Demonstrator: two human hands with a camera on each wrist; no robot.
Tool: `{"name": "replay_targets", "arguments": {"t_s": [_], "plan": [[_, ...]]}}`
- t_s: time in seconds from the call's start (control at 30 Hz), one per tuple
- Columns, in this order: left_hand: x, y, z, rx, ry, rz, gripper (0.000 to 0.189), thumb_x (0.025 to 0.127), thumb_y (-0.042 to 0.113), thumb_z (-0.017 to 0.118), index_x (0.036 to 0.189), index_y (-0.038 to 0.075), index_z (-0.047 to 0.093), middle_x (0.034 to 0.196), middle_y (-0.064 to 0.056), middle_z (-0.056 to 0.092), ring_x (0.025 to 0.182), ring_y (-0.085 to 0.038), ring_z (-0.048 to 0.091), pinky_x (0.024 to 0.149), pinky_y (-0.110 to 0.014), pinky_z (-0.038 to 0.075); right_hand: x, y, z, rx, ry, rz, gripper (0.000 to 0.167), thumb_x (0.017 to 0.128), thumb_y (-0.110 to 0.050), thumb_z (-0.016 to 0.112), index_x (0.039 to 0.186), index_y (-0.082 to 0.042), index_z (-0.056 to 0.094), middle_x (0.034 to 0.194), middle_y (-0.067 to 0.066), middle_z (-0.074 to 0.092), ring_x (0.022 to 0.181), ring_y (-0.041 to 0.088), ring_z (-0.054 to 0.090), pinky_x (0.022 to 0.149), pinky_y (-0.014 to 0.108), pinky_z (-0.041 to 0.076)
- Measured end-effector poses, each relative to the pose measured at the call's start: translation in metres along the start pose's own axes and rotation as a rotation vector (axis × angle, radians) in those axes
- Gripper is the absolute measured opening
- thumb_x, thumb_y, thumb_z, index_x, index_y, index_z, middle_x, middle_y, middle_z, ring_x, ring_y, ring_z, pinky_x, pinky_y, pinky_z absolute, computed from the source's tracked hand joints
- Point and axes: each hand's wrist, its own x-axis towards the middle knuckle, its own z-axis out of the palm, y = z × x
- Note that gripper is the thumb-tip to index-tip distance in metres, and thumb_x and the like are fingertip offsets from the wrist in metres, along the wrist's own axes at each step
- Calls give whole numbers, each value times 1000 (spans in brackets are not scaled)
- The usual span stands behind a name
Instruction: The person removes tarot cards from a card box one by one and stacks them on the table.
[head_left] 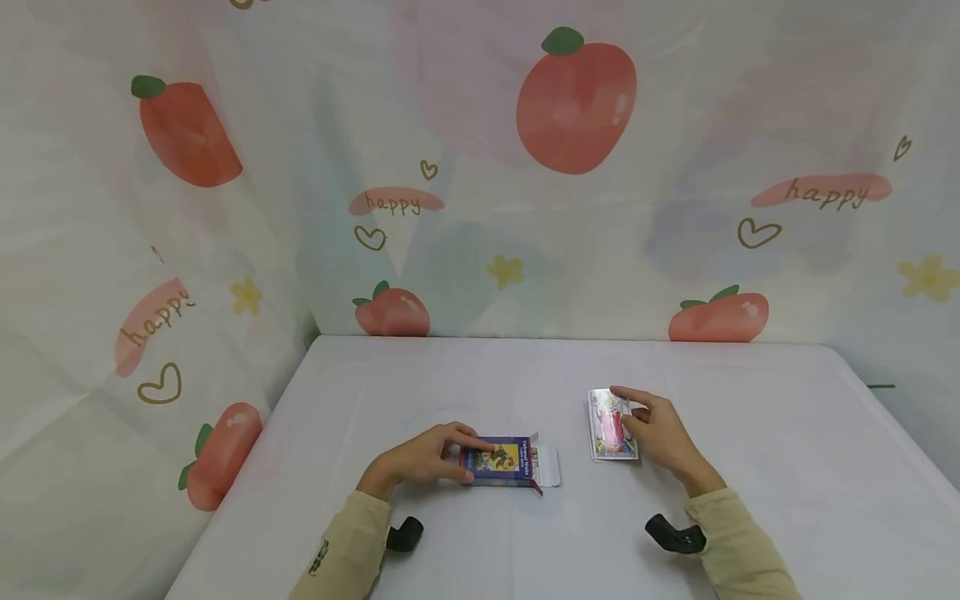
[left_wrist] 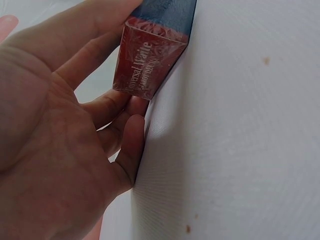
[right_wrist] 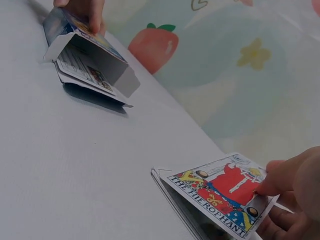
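On the left, my left hand (head_left: 429, 454) grips a blue-and-red tarot card box (head_left: 497, 460) by its closed end, thumb and fingers on its sides. The box lies on the table with its open flaps facing right, and printed cards (right_wrist: 82, 70) show inside in the right wrist view. My right hand (head_left: 662, 429) pinches the edge of a tarot card (right_wrist: 222, 192) marked The Hierophant, thumb on its face. That card is tilted up over a stack of cards (right_wrist: 172, 202) on the table. Part of the stack is hidden beneath it.
A white cloth covers the table (head_left: 525, 550). A patterned curtain (head_left: 465, 125) with peaches and the word happy hangs behind and at the left. Black wrist devices (head_left: 677, 535) sit beneath both sleeves.
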Motion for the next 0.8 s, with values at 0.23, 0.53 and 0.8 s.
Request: {"name": "replay_targets", "arguments": {"t_s": [0.23, 0.53, 0.8], "plan": [[0, -1, 1, -5, 4, -4, 46, 88, 22, 78, 133, 32, 68, 145, -8, 51, 132, -26, 44, 100, -43, 40, 3, 6, 5, -113, 36, 16, 50, 93, 6, 55, 142, 2, 53, 136, 32, 54, 93, 25, 60, 67, 21, 50], [0, -1, 1, -23, 11, -18, 46, 88, 21, 78, 131, 34, 69, 144, -6, 51, 132, -25, 44, 102, -43, 40, 0, 8, 10, -219, 48, 17, 48, 91, 3, 59, 139, 2, 55, 107, 22, 56, 88, 23, 52, 65, 23, 42], [0, -1, 0, -28, 9, -21, 46, 88, 21, 78, 131, 35, 69, 144, -5, 51, 131, -24, 44, 101, -42, 39, -1, 10, 13, -270, 52, 15, 47, 91, 2, 61, 138, 3, 56, 103, 18, 54, 86, 22, 47, 63, 23, 40]]}}
